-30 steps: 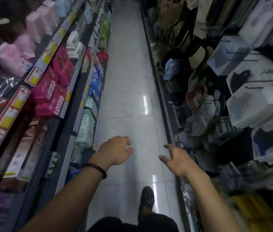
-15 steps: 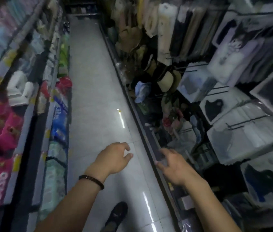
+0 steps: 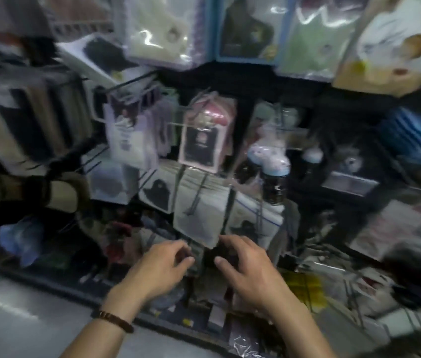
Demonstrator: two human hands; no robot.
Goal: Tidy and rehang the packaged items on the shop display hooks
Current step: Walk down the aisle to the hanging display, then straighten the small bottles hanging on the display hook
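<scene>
I face a display wall of packaged items on black wire hooks; the view is blurred. A pale grey packet (image 3: pixel 196 218) hangs at centre on a long hook (image 3: pixel 197 195). Just below it, my left hand (image 3: pixel 161 267) and my right hand (image 3: pixel 246 267) are held side by side with fingers curled and apart. Nothing is clearly gripped in either. Between the two hands hang small dark packets (image 3: pixel 204 257), partly hidden by my fingers. Above the grey packet hangs a pink-edged packet (image 3: pixel 200 143), and a white carded packet (image 3: pixel 129 135) hangs left of that.
Large bagged soft goods (image 3: pixel 390 50) hang along the top. Bottles with pale caps (image 3: pixel 272 177) stand right of centre. Hats (image 3: pixel 59 192) and a blue bag (image 3: pixel 20 239) sit at the left. The dark shelf base (image 3: pixel 57 282) borders the grey tiled floor (image 3: pixel 23 324). Loose plastic-wrapped packets (image 3: pixel 369 285) crowd the lower right.
The view has swung right from the aisle to face the hook display. Both hands have come close together in front of the lowest hanging packets.
</scene>
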